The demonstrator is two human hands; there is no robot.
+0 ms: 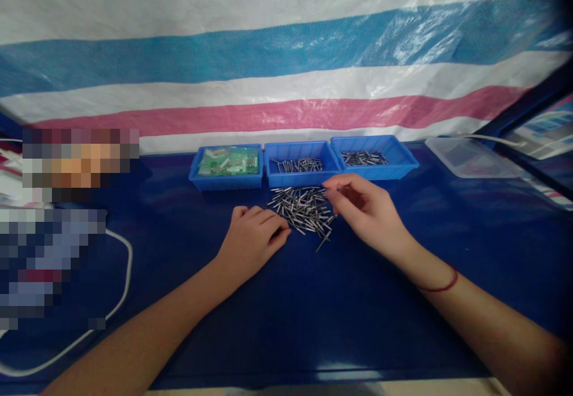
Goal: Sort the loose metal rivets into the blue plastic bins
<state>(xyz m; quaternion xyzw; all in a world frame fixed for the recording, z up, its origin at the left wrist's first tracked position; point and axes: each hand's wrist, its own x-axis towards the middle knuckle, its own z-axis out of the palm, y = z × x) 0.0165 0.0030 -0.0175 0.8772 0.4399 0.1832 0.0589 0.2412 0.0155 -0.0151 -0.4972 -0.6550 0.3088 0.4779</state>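
A loose pile of thin silver metal pins [302, 208], which look like blind rivets, lies on the blue table in front of the middle bin. My left hand [253, 238] rests at the left edge of the pile, its fingers curled and the thumb tip near the index finger; whatever they hold is hidden. Over the pile's right side is my right hand [369, 211], thumb and index finger pinched together near the front of the middle bin. Anything between those fingertips is too small to make out.
Behind the pile stand a blue bin with green plastic and small metal pieces [226, 182], a middle blue bin [302, 179] and a right blue bin [398, 169], both holding metal pins. A clear plastic lid [474, 160] lies right; a white cable [129, 259] loops left. Striped sheeting [268, 56] hangs behind.
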